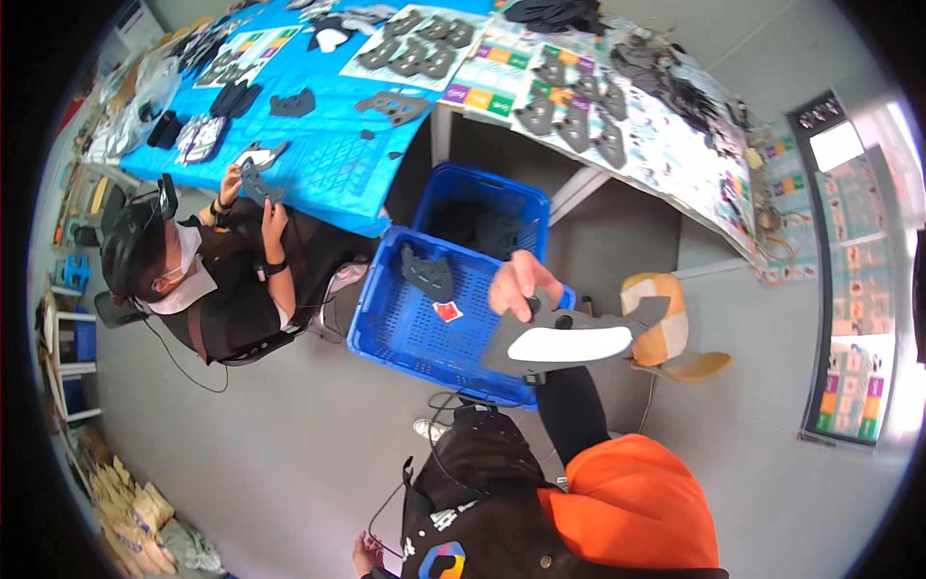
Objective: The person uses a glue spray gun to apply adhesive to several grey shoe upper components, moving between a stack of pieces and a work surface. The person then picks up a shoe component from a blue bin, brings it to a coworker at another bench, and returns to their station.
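My right hand (524, 287) pinches a dark grey shaped piece (588, 320) with a curved white strip along it, held up over the right side of a blue plastic crate (395, 362). The piece hides part of my hand and the crate. Inside that crate lie another dark grey cut-out piece (427, 274) and a small red-and-white packet (448, 311). Low at the lower edge, beside my apron, my left hand (367, 557) hangs partly in view. Its fingers look loosely apart, with nothing visible in them, and a thin cable passes close by.
A second blue crate (526, 193) holds dark material. A seated person (222, 280) handles a similar piece at the blue-covered table (333, 164). Grey pieces (574, 125) lie in rows on the white table at right. A yellow-and-white chair (659, 314) stands beyond my right arm.
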The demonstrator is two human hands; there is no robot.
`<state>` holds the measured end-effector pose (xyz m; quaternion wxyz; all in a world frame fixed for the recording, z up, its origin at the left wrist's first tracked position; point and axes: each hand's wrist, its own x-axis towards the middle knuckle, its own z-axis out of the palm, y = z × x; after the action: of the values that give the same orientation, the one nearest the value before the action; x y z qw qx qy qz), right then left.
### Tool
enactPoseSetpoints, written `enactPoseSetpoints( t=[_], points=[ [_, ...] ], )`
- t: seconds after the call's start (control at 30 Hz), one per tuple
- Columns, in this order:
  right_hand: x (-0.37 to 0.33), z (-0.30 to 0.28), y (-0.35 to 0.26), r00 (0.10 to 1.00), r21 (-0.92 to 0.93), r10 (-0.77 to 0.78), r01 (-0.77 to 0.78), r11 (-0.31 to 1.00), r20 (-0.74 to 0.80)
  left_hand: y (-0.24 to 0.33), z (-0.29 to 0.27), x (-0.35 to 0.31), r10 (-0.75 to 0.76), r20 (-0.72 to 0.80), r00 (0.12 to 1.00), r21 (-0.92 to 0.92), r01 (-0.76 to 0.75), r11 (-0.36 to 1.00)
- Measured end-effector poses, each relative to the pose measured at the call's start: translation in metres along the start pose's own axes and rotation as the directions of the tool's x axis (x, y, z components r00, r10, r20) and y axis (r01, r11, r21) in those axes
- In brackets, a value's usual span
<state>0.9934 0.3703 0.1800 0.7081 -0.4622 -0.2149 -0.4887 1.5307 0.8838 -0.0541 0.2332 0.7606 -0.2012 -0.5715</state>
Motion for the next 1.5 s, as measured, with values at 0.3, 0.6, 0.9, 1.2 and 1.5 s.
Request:
enactPoseSetpoints(
  t=[0.3, 0.6, 0.9, 1.2, 1.5],
  points=[
    [0.035, 0.091, 0.006, 0.997, 0.038, 0.065, -0.067, 0.997, 0.045, -0.017, 0.012, 0.035, -0.23, 0.126, 0.965, -0.51, 0.262, 0.819],
    [0.017, 0.11, 0.008, 0.995, 0.034, 0.083, -0.085, 0.996, 0.054, -0.027, 0.014, 0.041, -0.204, 0.129, 0.97, -0.467, 0.241, 0.851],
    [0.027, 0.107, 0.008, 0.993, 0.087, 0.099, -0.105, 0.991, 0.069, -0.025, 0.02, 0.05, -0.199, 0.139, 0.97, -0.468, 0.241, 0.85],
    [0.014, 0.123, 0.02, 0.997, 0.063, 0.047, -0.043, 0.997, -0.063, -0.005, 0.038, 0.054, -0.189, 0.18, 0.966, -0.455, 0.251, 0.854],
    [0.045, 0.107, 0.023, 0.995, 0.012, 0.084, -0.084, 0.996, -0.059, -0.009, 0.02, 0.054, -0.178, 0.159, 0.971, -0.482, 0.234, 0.845]
  ],
)
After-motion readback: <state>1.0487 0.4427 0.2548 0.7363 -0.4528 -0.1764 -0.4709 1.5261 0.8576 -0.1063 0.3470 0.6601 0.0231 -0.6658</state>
